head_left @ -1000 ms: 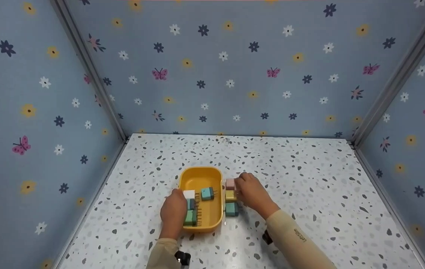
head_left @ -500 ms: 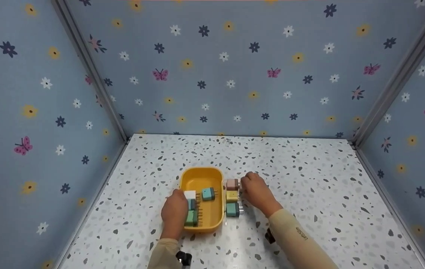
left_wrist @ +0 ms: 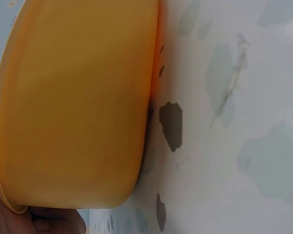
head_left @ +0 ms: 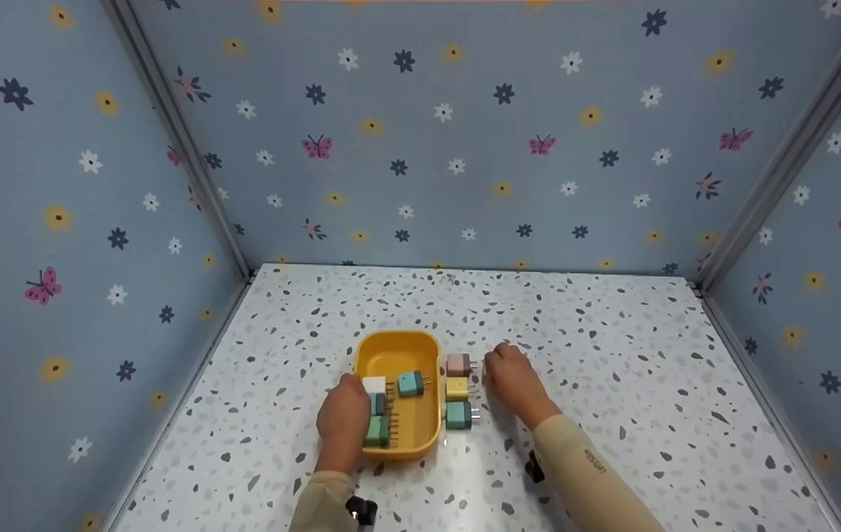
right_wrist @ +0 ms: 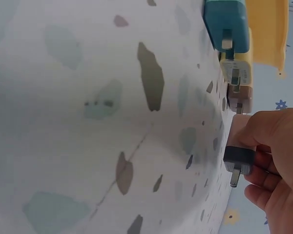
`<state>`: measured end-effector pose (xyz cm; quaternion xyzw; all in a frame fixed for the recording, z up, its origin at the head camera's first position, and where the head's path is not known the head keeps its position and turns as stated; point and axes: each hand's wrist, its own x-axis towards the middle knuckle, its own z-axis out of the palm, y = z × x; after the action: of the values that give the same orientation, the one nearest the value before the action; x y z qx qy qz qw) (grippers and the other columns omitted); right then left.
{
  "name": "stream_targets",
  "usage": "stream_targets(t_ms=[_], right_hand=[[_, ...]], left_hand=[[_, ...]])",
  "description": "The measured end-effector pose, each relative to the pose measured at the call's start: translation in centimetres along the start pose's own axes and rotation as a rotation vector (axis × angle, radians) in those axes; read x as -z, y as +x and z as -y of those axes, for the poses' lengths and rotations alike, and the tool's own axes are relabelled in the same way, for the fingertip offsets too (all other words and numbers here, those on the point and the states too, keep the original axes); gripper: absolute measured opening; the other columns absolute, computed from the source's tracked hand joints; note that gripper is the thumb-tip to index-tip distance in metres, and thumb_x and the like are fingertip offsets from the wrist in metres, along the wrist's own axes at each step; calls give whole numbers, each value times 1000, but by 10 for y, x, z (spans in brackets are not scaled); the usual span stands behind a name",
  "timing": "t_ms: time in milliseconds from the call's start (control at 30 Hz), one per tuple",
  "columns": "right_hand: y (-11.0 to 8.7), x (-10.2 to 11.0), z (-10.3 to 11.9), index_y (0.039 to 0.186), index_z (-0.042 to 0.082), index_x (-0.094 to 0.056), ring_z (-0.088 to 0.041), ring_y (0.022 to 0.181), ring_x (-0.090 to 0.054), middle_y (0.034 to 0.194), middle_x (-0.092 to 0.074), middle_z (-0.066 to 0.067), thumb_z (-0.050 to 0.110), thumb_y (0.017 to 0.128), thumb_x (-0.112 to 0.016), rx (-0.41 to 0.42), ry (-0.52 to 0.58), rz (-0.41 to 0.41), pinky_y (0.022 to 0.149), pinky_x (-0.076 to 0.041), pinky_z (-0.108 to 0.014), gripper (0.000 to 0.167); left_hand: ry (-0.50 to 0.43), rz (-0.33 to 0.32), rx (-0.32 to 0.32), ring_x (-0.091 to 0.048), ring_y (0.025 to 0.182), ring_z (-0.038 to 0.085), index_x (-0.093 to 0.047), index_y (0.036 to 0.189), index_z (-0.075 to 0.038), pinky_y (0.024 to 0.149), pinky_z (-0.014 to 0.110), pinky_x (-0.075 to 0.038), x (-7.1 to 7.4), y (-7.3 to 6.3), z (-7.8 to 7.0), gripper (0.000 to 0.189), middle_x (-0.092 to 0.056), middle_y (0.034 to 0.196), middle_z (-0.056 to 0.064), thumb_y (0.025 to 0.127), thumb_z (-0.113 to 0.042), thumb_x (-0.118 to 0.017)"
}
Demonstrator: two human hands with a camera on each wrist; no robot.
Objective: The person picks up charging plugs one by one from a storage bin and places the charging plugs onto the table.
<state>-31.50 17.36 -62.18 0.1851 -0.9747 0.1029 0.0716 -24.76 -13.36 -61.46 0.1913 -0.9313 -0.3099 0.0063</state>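
My left hand (head_left: 344,421) grips the left rim of a yellow plastic box (head_left: 398,343); its fingers also show under the rim in the left wrist view. Inside the box lie a white plug (head_left: 375,384), a light-blue one (head_left: 410,383), a partly covered blue one and a green one (head_left: 377,431). Against the box's right side stand a pink charger plug (head_left: 457,364), a yellow plug (head_left: 457,389) and a teal plug (head_left: 457,415) in a row. My right hand (head_left: 518,384), right of that row, pinches a pale pink charger plug with a dark base (right_wrist: 238,155), hidden in the head view.
The speckled white table (head_left: 613,355) spreads around the box. Flower-patterned blue panels (head_left: 420,148) close it off at the back and both sides. Dark wrist cameras sit at both sleeves.
My right hand has moved a little to the right, away from the row of plugs, uncovering the pink and yellow plugs' prongs. The left hand and the box stay put.
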Motion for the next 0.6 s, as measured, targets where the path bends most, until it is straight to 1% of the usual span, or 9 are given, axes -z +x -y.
stream_targets(t_ms=[67, 200, 300, 500, 600], right_hand=[[0, -2, -1, 121, 4, -67, -25, 109, -60, 118, -61, -10, 14, 102, -62, -13, 2, 11, 100, -51, -39, 22], [2, -7, -1, 124, 4, -66, -25, 113, -60, 122, -60, -10, 16, 104, -60, -21, -32, 37, 104, -49, -40, 24], [4, -10, -1, 125, 4, -65, -26, 114, -59, 124, -60, -11, 17, 105, -58, -8, -56, 43, 104, -48, -41, 25], [8, -11, -1, 125, 5, -65, -28, 118, -58, 127, -59, -12, 14, 102, -61, -4, -56, 40, 107, -46, -42, 25], [9, -10, -1, 125, 6, -65, -28, 119, -58, 128, -59, -12, 14, 102, -62, -4, -56, 54, 107, -46, -42, 25]], left_hand=[[-6, -1, -2, -58, 71, 22, -59, 109, -7, 65, 41, -46, 1, 0, -1, 40, -64, 84, 8, 112, -33, -28], [-4, 11, 1, -58, 70, 23, -58, 111, -7, 65, 40, -46, 0, 0, -1, 41, -63, 83, 8, 113, -34, -27], [6, 12, 8, -58, 71, 22, -58, 112, -7, 65, 40, -45, 0, 0, -1, 41, -63, 84, 8, 113, -34, -28], [5, -3, 1, -58, 71, 23, -58, 113, -7, 64, 41, -45, 0, 0, 1, 41, -64, 84, 8, 113, -35, -28], [6, -10, -3, -58, 70, 23, -58, 111, -8, 64, 41, -45, 0, -1, 2, 41, -64, 84, 8, 113, -35, -28]])
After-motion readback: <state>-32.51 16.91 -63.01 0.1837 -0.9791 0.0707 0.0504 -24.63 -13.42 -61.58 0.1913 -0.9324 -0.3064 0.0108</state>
